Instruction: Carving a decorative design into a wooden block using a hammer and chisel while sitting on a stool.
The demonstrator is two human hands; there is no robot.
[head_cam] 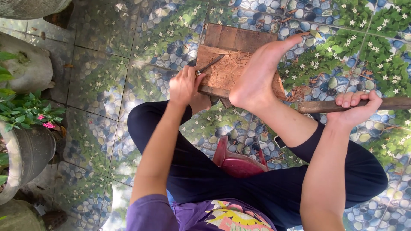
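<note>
Purple shirt fabric [180,216] with a bright print fills the bottom edge closest to the lens, and above it dark trousers [239,179] spread over bent legs on a small red stool [237,162]. Patterned floor tiles [141,38], painted with pebbles, leaves and white flowers, cover almost all the rest. On them lies the wooden board [231,60], a brown slab made of joined planks, its near half covered with shallow carved lines and its far strip left plain and darker. A bare foot [261,72] presses on the board's right part, toes pointing away from the person. At the left edge stand stone-grey planters [25,64] with green leaves and small pink blossoms, well apart from the board. The right hand [355,109] is closed firmly around a long dark wooden stick [364,105], which is held level and runs out past the right border, beside the board but not touching it. The left hand [184,85] is wrapped tight around a slim chisel [209,65], whose metal tip rests on the carved face near the board's left edge. Bare tile lies open to the left of the board and beyond its far edge; on the right, wood chips [299,92] litter the floor between board and stick.
</note>
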